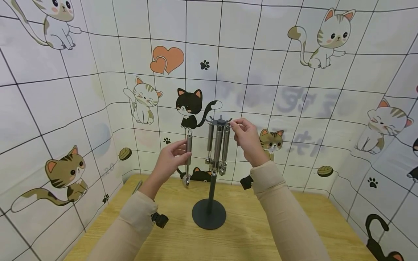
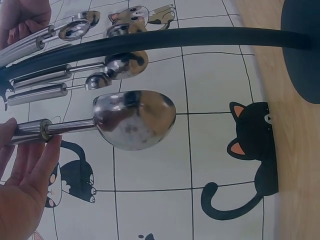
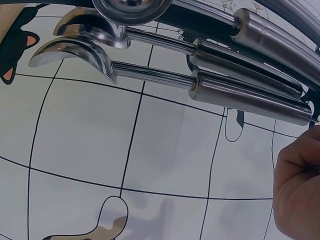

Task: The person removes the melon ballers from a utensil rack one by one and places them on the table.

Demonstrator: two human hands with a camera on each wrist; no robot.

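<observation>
Left hand clamped in a pinch on the cylindrical handle of a silver metal scoop, held bowl-down at 9 o'clock from the black round-based metal stand and apart from it. Right hand curled, fingertips at the stand's top, 3 o'clock side; cannot tell whether hook or utensil is gripped. Stand upright on yellowish wooden bench, silver long-handled utensils hanging around its pole.

One left hand, one right hand, one stand and at least five utensils show.
</observation>
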